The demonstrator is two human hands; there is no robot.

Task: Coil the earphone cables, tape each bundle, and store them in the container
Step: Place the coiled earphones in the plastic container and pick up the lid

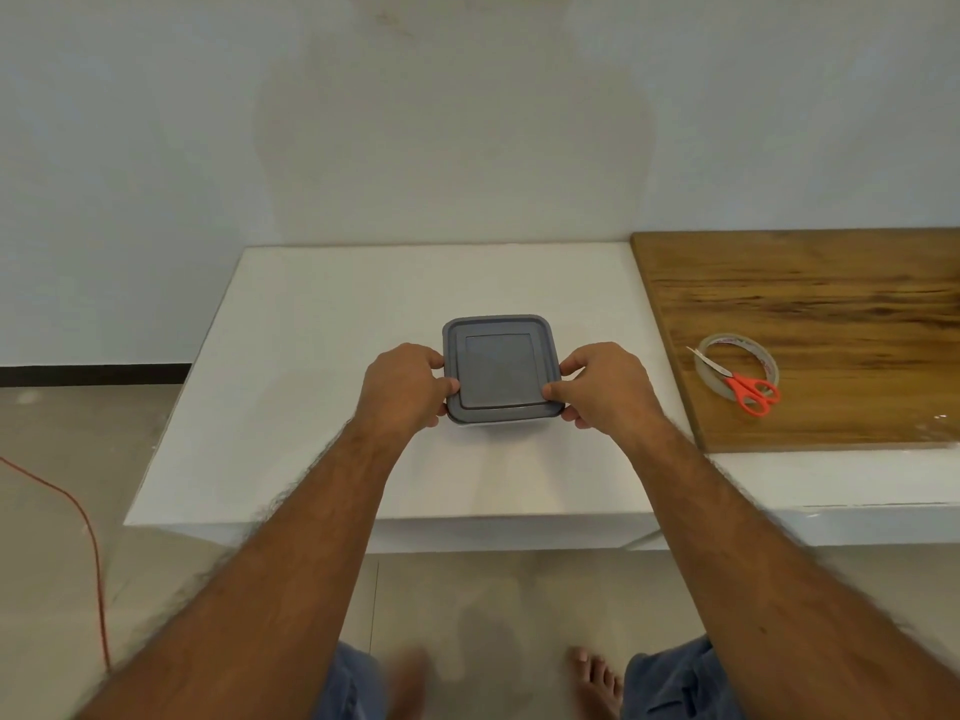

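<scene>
One white table (311,356) carried one square grey-lidded container (501,371) at its middle, lid on, contents hidden, edges square to the viewer. The left hand (408,384) and right hand (605,384) gripped its opposite sides, fingers curled. On one wooden board (831,304) lay one tape roll (737,356) and one pair of orange scissors (748,389).

I see my left hand (408,384) and right hand (602,384) gripping opposite sides of the grey-lidded container (501,374) on the white table (322,407), thumbs on its lid, with tape roll (748,350) and orange scissors (748,389) well right of my right fingers.
</scene>
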